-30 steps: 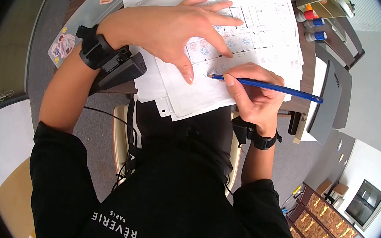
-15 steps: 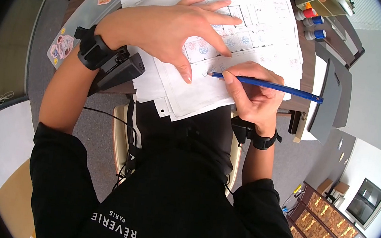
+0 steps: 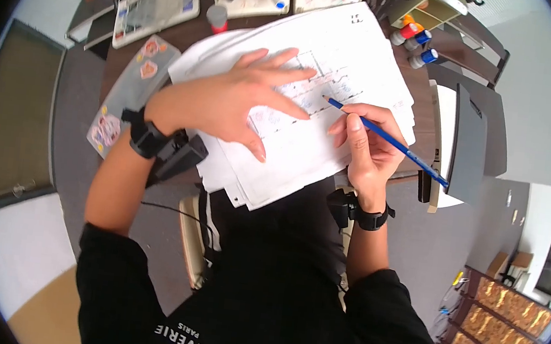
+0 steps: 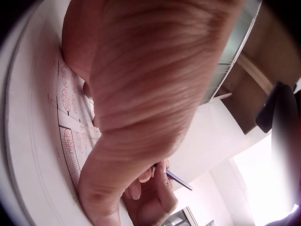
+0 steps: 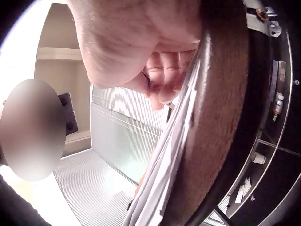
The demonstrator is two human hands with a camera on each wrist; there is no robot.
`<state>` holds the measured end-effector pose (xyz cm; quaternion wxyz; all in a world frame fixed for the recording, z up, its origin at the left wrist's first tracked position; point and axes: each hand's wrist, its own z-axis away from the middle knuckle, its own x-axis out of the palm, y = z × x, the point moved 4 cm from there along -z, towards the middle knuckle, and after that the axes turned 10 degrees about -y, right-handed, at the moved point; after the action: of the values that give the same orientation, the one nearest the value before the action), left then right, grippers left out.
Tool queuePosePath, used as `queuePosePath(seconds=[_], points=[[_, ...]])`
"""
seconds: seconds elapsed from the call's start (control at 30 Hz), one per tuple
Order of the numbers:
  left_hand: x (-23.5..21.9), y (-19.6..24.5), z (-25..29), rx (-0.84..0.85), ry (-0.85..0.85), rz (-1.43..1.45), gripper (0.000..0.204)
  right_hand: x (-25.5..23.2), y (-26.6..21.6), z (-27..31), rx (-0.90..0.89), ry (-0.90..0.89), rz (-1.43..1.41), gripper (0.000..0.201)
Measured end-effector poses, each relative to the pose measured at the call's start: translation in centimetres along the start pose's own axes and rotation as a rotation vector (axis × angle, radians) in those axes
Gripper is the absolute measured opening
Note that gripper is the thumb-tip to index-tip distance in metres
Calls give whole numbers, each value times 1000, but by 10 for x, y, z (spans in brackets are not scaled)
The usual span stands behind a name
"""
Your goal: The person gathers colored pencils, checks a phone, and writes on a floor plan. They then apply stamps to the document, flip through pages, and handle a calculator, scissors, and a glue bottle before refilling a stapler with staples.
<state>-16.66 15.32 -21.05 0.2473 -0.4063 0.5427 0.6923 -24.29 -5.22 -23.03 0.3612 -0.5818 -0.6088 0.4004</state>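
A stack of white paper sheets (image 3: 303,168) lies on the desk, the top one printed with a floor plan (image 3: 303,98) marked in red and blue. My left hand (image 3: 246,98) rests on it, fingers spread across the plan. In my right hand (image 3: 375,152) a blue pencil (image 3: 402,148) is pinched between thumb and fingers, its tip over the drawing just beyond my left fingertips. The left wrist view shows my left palm side (image 4: 146,84) close up, with the right hand (image 4: 153,200) behind. In the right wrist view my curled fingers (image 5: 171,70) stand beside the sheets' edge.
Bottles with red and blue caps (image 3: 424,58) stand at the desk's right edge. A sticker-covered grey panel (image 3: 122,99) lies left of the sheets. White holders (image 3: 259,8) with pens and a grey-and-red bottle (image 3: 217,18) are at the back. The wooden desk edge (image 5: 216,117) runs beside the sheets.
The head view has shifted, showing more of the desk's back. My right hand has carried the pencil tip from the sheet's lower margin up onto the plan. My left hand stays spread on the paper.
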Motion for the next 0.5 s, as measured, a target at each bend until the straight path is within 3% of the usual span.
queuePosePath(seconds=[0.1,0.13,0.17,0.27,0.37,0.5], points=[[-6,-3,-1,-2,6,31,70,-8,-5,-6,4,-26,10,12],[-8,-1,-1,20,73,10,56,-10,-7,-9,35,-91,62,13],[-7,-3,-3,29,53,-11,56,-11,-8,-12,68,-156,114,14],[-14,-6,-6,10,182,-6,33,-18,-7,-13,79,-184,72,14],[-16,-9,-8,-23,194,26,31,-18,5,-4,187,-230,4,15],[-16,-6,-10,-37,217,23,30,-20,0,-6,141,-200,83,10]])
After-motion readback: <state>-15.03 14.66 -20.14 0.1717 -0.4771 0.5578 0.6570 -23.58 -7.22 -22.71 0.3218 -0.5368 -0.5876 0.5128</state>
